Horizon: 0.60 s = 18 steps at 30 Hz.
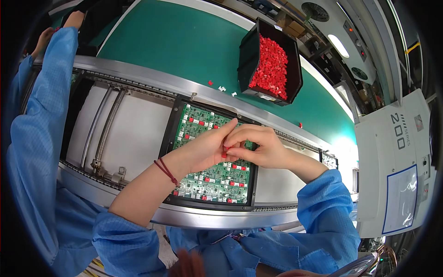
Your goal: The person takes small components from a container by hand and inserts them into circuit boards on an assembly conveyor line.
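Note:
Both hands meet above a green circuit board panel (210, 189) in a black frame carrier (173, 134) on the conveyor. My left hand (207, 148) is cupped, palm turned up, with small red plastic connectors (224, 155) in its fingers. Thumb and fingers of my right hand (263, 147) are pinched together at the left fingertips, on one of the red connectors. Part of what lies in the left palm is hidden by the fingers. Red and white connectors stand in rows across the panel; the hands and left forearm cover its middle.
A black bin (295, 74) heaped with red connectors (270, 64) stands on the green mat (184, 41) beyond the metal rail (152, 81). Loose white connectors (222, 88) lie near it. At left is a co-worker's blue sleeve (48, 87); at right, a white machine (397, 161).

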Each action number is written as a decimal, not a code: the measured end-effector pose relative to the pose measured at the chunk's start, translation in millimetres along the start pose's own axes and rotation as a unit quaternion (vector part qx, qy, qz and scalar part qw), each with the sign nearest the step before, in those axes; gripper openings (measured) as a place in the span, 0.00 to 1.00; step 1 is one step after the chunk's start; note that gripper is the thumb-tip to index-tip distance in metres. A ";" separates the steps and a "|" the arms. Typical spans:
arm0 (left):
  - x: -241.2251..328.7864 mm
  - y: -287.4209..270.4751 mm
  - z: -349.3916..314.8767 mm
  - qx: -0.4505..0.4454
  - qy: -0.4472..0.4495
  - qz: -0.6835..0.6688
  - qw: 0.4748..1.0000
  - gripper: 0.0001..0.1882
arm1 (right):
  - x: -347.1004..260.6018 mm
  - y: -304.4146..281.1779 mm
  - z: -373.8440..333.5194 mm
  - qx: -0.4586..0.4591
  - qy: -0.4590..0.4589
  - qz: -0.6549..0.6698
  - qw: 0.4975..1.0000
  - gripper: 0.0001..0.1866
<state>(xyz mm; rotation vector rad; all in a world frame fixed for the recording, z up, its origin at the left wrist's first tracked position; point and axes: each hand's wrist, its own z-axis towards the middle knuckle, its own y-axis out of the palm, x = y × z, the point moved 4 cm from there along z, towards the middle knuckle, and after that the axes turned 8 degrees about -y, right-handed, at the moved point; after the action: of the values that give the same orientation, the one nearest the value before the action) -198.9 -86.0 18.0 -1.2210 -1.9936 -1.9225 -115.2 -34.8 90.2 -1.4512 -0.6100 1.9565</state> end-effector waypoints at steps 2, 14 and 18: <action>-0.1 -1.5 -3.6 -0.013 0.002 0.018 1.000 0.24 | -4.0 4.2 4.2 0.009 0.056 0.001 0.998 0.10; 3.0 -15.6 -15.2 -0.016 -0.021 0.023 0.999 0.24 | -2.8 7.7 17.6 0.058 -0.039 -0.124 0.990 0.10; 6.6 -17.5 -14.3 0.007 -0.029 0.027 0.999 0.23 | 5.7 5.8 13.3 0.074 0.058 -0.062 0.994 0.08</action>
<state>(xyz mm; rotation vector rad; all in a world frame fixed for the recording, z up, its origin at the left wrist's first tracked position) -220.1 -93.3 10.9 -1.3267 -1.9757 -1.8674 -130.3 -34.8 86.3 -1.3912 -0.4809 1.7701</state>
